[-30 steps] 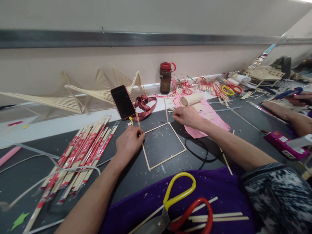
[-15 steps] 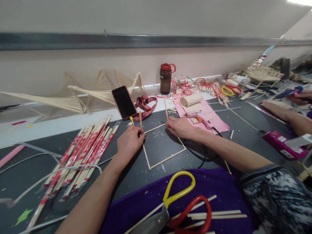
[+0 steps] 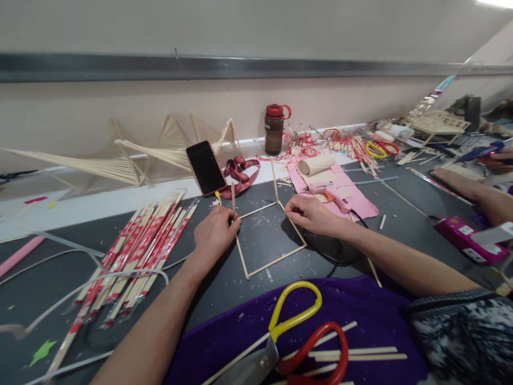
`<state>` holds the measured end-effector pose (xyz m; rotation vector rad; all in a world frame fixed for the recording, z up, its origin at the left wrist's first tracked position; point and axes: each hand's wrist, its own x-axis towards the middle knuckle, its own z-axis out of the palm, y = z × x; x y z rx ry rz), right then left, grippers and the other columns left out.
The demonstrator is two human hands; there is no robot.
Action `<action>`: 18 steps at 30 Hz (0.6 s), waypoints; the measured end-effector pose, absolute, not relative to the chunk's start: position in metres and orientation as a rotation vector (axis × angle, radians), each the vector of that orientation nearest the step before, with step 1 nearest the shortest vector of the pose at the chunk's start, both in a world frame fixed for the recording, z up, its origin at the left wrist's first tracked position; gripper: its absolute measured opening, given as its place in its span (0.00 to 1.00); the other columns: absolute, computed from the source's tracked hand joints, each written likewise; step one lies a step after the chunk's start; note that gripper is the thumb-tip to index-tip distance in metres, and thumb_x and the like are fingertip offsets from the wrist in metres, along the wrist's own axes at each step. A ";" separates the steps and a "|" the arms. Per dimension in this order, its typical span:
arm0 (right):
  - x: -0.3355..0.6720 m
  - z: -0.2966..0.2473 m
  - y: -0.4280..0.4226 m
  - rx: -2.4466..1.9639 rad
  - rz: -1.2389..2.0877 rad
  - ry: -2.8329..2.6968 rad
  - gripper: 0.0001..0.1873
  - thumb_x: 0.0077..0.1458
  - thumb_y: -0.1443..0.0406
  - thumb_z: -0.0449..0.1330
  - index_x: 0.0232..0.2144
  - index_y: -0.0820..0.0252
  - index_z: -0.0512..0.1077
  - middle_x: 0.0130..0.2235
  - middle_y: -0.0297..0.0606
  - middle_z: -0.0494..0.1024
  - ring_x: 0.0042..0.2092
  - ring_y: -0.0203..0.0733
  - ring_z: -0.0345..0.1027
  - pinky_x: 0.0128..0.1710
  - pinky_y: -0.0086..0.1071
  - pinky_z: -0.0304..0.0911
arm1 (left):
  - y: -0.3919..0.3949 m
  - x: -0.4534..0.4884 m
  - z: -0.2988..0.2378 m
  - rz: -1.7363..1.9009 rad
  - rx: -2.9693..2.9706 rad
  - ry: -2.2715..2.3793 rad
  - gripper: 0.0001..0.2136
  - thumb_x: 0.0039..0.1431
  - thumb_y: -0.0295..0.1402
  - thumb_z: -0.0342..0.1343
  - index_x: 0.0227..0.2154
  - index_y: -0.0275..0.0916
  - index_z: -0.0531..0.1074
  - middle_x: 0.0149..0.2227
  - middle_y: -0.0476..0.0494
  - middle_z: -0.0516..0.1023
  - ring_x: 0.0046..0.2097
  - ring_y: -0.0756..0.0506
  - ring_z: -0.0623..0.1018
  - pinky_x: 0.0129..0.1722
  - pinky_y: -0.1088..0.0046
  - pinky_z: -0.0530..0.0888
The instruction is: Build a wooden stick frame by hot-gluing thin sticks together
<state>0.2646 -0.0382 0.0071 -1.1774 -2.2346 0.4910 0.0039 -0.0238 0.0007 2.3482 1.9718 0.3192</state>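
Observation:
A square frame of chopsticks (image 3: 269,265) lies on the dark tabletop. My left hand (image 3: 216,230) is closed at its far left corner, thumb and fingers around the foot of an upright chopstick (image 3: 233,198). Another upright chopstick (image 3: 274,179) stands free at the far right corner, leaning slightly. My right hand (image 3: 310,214) hovers by the frame's right side with its fingertips pressed together; whether anything is between them is hidden. Just behind that hand, a pink glue gun (image 3: 339,202) rests on a pink cloth (image 3: 360,206).
Wrapped chopsticks (image 3: 138,251) lie left. Scissors (image 3: 294,342) and loose sticks rest on purple cloth (image 3: 224,350) in front. A phone (image 3: 206,168), a bottle (image 3: 273,131) and a stick model (image 3: 156,152) stand behind. A co-worker's hands (image 3: 460,179) are at the right, near a magenta box (image 3: 467,240).
My right hand has let go of the far right corner and drawn back to the right, uncovering the upright chopstick's foot. My left hand stays at its corner.

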 end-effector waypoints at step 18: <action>0.272 0.031 -0.106 -0.933 0.897 -2.545 0.04 0.53 0.72 0.54 0.29 0.62 0.68 0.31 0.34 0.69 0.31 0.31 0.62 0.32 0.24 0.58 | -0.022 0.004 -0.001 0.320 2.345 1.962 0.11 0.55 0.40 0.47 0.31 0.43 0.72 0.40 0.48 0.73 0.38 0.46 0.75 0.32 0.71 0.67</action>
